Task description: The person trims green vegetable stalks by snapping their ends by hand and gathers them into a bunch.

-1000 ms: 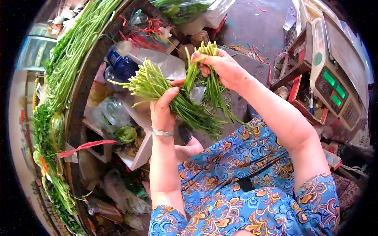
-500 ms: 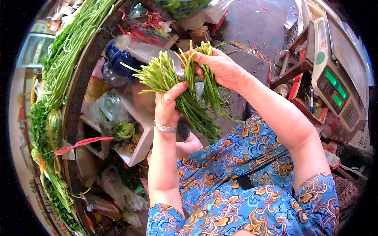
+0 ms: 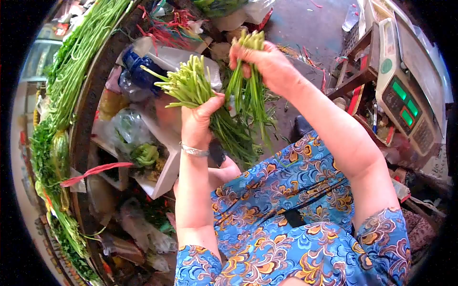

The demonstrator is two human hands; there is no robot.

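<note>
Stalk bunches (image 3: 187, 85) in the left hand (image 3: 197, 123) and right hand (image 3: 271, 67) sit between yardlong beans (image 3: 78, 66) at left and a digital scale (image 3: 404, 101) at right.

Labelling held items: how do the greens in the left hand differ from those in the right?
The left bunch is thicker; the right bunch is thinner. The left bunch slants; the right bunch hangs nearly upright. Both are green, with paler stem ends on top.

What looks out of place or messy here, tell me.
A red strip juts across the counter's dark rim, unlike the greens beside it. Red strings lie in a loose tangle beyond the stems in the left hand, looking untidy.
</note>
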